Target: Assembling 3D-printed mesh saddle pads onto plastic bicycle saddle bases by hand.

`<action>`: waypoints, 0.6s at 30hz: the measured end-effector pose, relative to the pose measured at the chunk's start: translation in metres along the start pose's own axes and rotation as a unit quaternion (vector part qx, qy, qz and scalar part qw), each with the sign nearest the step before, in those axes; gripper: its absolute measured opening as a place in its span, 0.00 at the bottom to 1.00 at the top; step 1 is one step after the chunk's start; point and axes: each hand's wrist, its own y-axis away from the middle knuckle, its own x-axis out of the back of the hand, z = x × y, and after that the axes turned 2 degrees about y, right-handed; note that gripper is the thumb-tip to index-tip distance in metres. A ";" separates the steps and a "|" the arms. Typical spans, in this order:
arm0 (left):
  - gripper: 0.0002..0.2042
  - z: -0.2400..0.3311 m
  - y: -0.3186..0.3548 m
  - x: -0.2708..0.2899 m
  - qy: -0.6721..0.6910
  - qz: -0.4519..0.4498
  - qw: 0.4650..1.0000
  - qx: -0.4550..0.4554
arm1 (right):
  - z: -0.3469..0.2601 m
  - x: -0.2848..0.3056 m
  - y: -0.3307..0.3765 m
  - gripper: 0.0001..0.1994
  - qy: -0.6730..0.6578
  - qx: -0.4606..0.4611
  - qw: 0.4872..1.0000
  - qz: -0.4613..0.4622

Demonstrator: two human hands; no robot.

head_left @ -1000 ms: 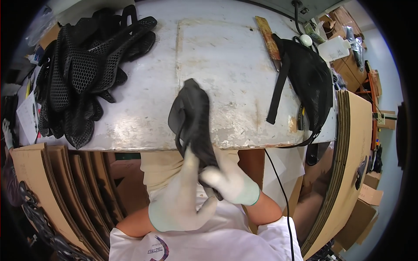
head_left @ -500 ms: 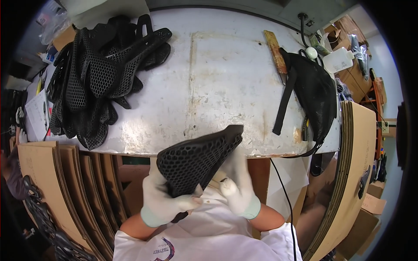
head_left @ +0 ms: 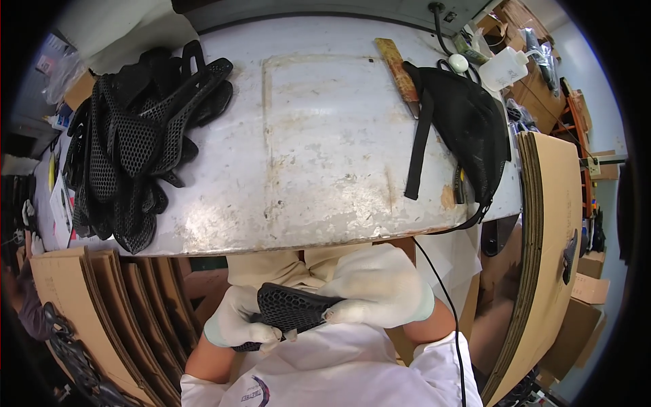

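Observation:
A black honeycomb-patterned pad (head_left: 293, 308) is held low, close to my white shirt and in front of the table's near edge. My left hand (head_left: 234, 317), in a white glove with bare fingertips, is closed on its left end. My right hand (head_left: 380, 288), gloved the same way, grips the other end with the thumb on the near side. The gloves cover both ends of the pad. A heap of similar black honeycomb pads (head_left: 135, 152) lies on the left of the table.
On the right of the white table (head_left: 325, 136) lie a black strapped bag (head_left: 468, 129), a rusty flat scraper (head_left: 399, 71) and a white plastic bottle (head_left: 503, 69). Cardboard sheets stand upright at the left (head_left: 74, 298) and right (head_left: 553, 237). A black cable (head_left: 441, 288) hangs beside my right arm.
Both hands have lowered the pad toward my body and tipped it, so it shows shorter. My right hand has turned over onto its right end. The view has shifted slightly.

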 end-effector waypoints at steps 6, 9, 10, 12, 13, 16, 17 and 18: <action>0.17 0.018 -0.001 0.006 -0.225 -0.046 0.972 -0.046 | 0.001 -0.010 0.004 0.13 0.091 0.034 0.995 0.014; 0.20 0.020 0.004 0.012 -0.367 -0.077 0.927 -0.013 | 0.003 -0.008 0.004 0.16 0.081 0.066 0.994 -0.018; 0.20 0.023 0.003 0.009 -0.367 -0.076 0.927 -0.012 | 0.002 -0.008 0.003 0.18 0.112 0.075 0.990 -0.046; 0.19 0.030 0.003 0.001 -0.398 -0.058 0.915 -0.026 | 0.002 -0.008 0.003 0.20 0.141 0.084 0.984 -0.076; 0.19 0.030 0.005 0.000 -0.397 -0.057 0.916 -0.024 | 0.001 -0.008 0.003 0.20 0.144 0.096 0.983 -0.064; 0.19 0.030 0.010 -0.007 -0.478 -0.048 0.871 -0.100 | -0.001 -0.012 0.005 0.21 0.152 0.105 0.982 -0.038; 0.19 0.032 0.011 -0.012 -0.525 -0.029 0.842 -0.119 | -0.001 -0.013 0.006 0.20 0.159 0.103 0.982 -0.023; 0.19 0.032 0.011 -0.016 -0.569 -0.010 0.811 -0.137 | -0.002 -0.014 0.006 0.20 0.159 0.102 0.982 -0.023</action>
